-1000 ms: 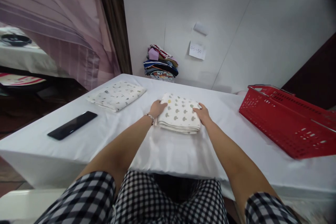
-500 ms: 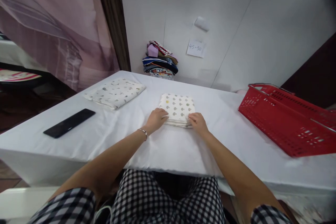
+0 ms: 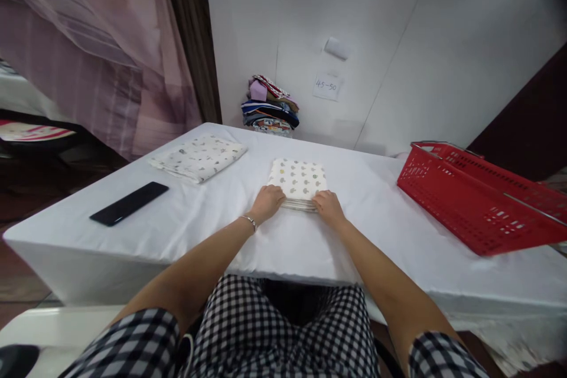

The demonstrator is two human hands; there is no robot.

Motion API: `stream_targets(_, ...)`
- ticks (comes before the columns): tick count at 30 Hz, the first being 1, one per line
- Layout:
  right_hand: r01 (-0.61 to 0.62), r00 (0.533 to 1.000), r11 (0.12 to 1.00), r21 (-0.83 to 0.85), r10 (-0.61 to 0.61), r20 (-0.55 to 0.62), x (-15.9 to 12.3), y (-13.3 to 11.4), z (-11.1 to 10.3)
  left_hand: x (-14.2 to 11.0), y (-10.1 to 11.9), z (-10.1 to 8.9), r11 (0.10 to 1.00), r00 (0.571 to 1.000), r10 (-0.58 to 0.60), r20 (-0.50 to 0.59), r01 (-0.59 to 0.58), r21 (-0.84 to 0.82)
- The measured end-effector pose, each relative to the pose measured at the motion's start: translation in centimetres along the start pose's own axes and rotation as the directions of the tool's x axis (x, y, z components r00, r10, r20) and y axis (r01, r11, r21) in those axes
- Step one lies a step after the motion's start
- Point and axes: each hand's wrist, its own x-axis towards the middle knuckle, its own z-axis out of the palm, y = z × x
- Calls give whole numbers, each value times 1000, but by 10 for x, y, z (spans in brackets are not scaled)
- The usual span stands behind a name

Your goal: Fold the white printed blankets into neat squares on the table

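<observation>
A folded white cloth (image 3: 299,177) with a grey tree-like print lies mid-table, its stacked layers showing along the near edge. My left hand (image 3: 269,202) grips its near left corner, fingers curled on the edge and a bracelet at the wrist. At the near right corner, my right hand (image 3: 328,207) pinches the layers in the same way. The undersides of the fingers are hidden by the cloth. Farther left on the table lies another folded white cloth (image 3: 201,156) with small dark prints, apart from both hands.
A black phone (image 3: 129,203) lies at the table's left. On the right stands a red perforated basket (image 3: 469,201). Behind the table's far edge is a pile of folded clothes (image 3: 271,107) against the wall, near a paper sign (image 3: 326,86). The white tablecloth (image 3: 195,212) covers the table.
The view has shifted slightly. My right hand has moved a little inward along the near edge of the cloth; my left hand still holds its corner.
</observation>
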Motion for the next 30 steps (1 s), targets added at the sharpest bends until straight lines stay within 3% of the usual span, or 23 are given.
stream_targets(11,57,982,996,-64,-45,183,2,2,-5,4,-4,5,1000,999,-10,52,10,8)
stream_targets(16,35,986,995,-98,-18,169,1,3,-2,-1,-4,9,999,1000,28,11,-28,18)
stream_targets(23,91,985,995,-50,-83,151,-8,4,-3,-5,-7,3,989,987,128,92,-134,60)
stream_targets(30,153,971,985,-80,-135,200,-4,13,-5,2,-4,0,970,982,141,126,-163,180)
